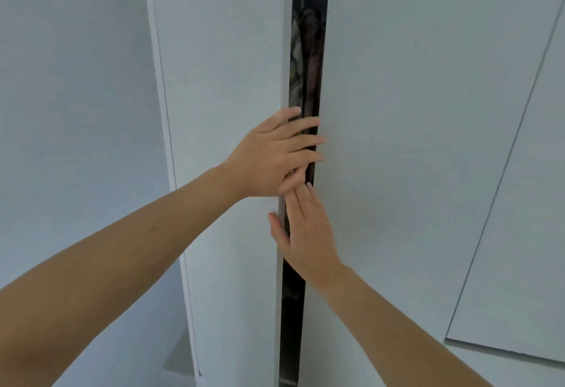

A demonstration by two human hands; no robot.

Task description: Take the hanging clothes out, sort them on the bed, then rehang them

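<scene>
- left hand (269,154) is flat on the left wardrobe door (226,111), fingers straight and reaching across the gap
- right hand (305,233) just below it, fingers straight, touching the right door (412,141) edge (gripping nothing)
- hanging clothes (308,59) are inside, visible through the narrow gap

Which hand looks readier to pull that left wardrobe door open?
Probably the left hand: it lies over the left door's edge, fingers across the gap. The right hand sits lower, with only its thumb at that edge.
</scene>
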